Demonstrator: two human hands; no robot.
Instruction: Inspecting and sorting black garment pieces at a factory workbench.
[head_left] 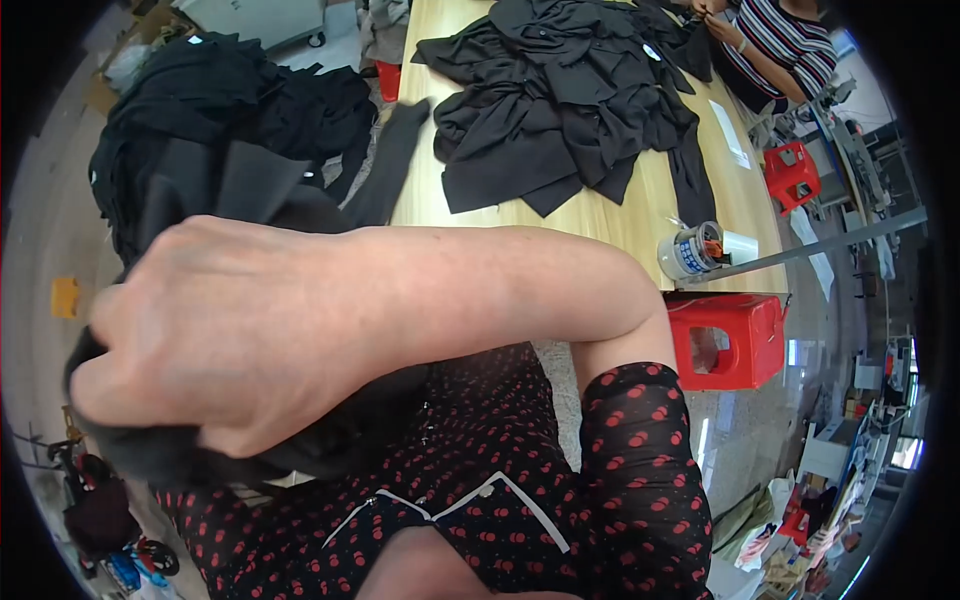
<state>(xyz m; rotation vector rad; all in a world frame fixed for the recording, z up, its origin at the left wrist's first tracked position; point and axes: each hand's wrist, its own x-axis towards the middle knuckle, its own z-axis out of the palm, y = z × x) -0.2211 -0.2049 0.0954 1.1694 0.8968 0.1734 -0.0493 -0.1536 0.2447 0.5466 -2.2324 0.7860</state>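
My right hand [220, 330] reaches across my body to the left, with its forearm spanning the view. Its fingers are curled closed on a black garment [375, 420], whose cloth shows below the hand and forearm. More dark cloth [270, 185] shows just beyond the hand, somewhat blurred. My left hand is hidden; only part of a patterned sleeve [205, 530] shows at lower left. On the wooden table [745, 190] lies a rumpled pile of black buttoned shirts [560, 110], beyond my forearm.
A heap of dark garments [190, 95] stands left of the table. A tin of small tools [688, 252] and a white cup [740, 247] sit at the near right corner. Red stools [730, 345] stand along the right side. Another person's hands [722, 25] handle dark cloth at the far right.
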